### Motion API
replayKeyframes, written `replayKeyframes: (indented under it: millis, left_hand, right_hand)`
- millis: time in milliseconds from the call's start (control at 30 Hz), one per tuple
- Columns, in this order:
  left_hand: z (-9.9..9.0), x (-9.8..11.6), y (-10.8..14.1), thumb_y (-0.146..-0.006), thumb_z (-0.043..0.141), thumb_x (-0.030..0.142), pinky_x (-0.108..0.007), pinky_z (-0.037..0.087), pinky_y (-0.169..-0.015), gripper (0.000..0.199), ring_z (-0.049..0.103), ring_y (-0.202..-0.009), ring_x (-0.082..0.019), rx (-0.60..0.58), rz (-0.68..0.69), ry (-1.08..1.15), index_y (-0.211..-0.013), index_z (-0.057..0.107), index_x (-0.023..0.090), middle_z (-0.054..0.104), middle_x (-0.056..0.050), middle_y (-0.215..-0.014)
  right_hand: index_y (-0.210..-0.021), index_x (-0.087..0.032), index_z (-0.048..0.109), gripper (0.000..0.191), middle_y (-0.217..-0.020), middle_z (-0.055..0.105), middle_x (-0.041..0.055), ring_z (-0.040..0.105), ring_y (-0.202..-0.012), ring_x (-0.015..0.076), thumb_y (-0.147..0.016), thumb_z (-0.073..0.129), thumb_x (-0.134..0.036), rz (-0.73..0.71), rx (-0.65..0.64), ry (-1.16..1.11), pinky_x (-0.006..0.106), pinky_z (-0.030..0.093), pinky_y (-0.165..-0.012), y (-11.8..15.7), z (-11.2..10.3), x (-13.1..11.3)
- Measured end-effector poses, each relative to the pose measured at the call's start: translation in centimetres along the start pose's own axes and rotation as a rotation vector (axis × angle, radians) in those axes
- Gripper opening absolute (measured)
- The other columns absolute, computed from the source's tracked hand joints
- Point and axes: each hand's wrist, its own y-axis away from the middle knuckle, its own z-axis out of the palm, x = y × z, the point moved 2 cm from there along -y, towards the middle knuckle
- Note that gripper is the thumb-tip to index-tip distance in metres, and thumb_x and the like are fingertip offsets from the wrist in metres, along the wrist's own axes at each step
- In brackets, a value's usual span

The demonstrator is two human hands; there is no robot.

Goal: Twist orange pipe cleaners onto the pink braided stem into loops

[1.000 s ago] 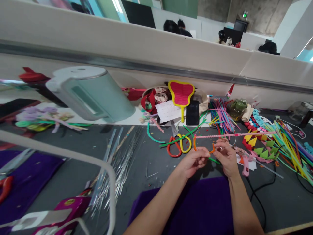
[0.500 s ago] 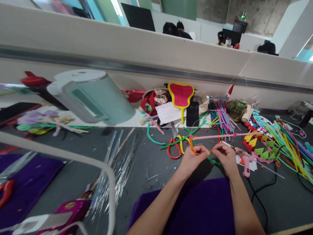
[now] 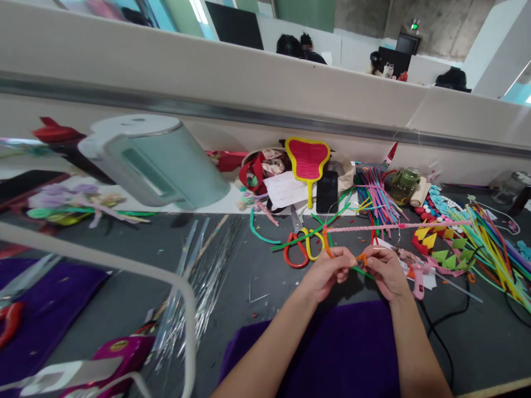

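Farther right than in the earlier frame reaches the pink stick (image 3: 365, 228), joined to an orange strip (image 3: 327, 243). Above the tabletop (image 3: 240, 284), left hand (image 3: 329, 272) and right hand (image 3: 385, 272) each pinch the strip closed between fingertips, apparently steadying it. Writing on the paper (image 3: 286, 189) is too small to read.
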Motion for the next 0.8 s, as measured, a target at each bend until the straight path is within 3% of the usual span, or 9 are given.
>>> replayKeyframes:
  millis: [167, 367, 600, 800]
  left_hand:
    - [0.41, -0.35, 0.19, -0.058, 0.069, 0.016, -0.017, 0.017, -0.038, 0.013, 0.027, -0.034, -0.002, -0.142, -0.111, 0.175, -0.054, 0.057, 0.014, 0.039, 0.007, -0.036]
    - [0.48, -0.76, 0.07, -0.059, 0.07, 0.016, -0.017, 0.016, -0.038, 0.013, 0.026, -0.034, -0.002, -0.161, -0.14, 0.21, -0.054, 0.058, 0.013, 0.04, 0.007, -0.037]
    - [0.59, -0.57, 0.25, -0.058, 0.069, 0.016, -0.017, 0.015, -0.037, 0.01, 0.028, -0.034, -0.002, -0.127, -0.131, 0.133, -0.055, 0.059, 0.012, 0.039, 0.006, -0.035]
    - [0.54, -0.86, 0.11, -0.057, 0.068, 0.017, -0.017, 0.013, -0.038, 0.013, 0.024, -0.034, -0.001, -0.189, -0.174, 0.126, -0.053, 0.057, 0.013, 0.038, 0.007, -0.037]
  right_hand:
    - [-0.074, -0.021, 0.071, 0.01, -0.072, 0.059, -0.0012, 0.053, -0.062, 0.0103, -0.067, 0.078, -0.022, -0.144, -0.076, 0.044, 0.023, 0.041, -0.057, 0.08, 0.8, -0.42]
    - [-0.072, -0.023, 0.068, 0.013, -0.07, 0.058, -0.0017, 0.05, -0.063, 0.0112, -0.066, 0.079, -0.02, -0.253, -0.037, 0.098, 0.023, 0.039, -0.057, -0.06, 0.97, -0.35]
    - [-0.068, -0.023, 0.069, 0.011, -0.064, 0.056, -0.0013, 0.05, -0.063, 0.0134, -0.065, 0.079, -0.023, -0.293, -0.041, 0.156, 0.025, 0.04, -0.057, -0.15, 0.48, -0.44]
    - [-0.074, -0.024, 0.072, 0.015, -0.068, 0.056, -0.0011, 0.047, -0.058, 0.0117, -0.063, 0.08, -0.031, -0.184, -0.041, 0.206, 0.025, 0.038, -0.054, 0.01, 0.41, -0.42]
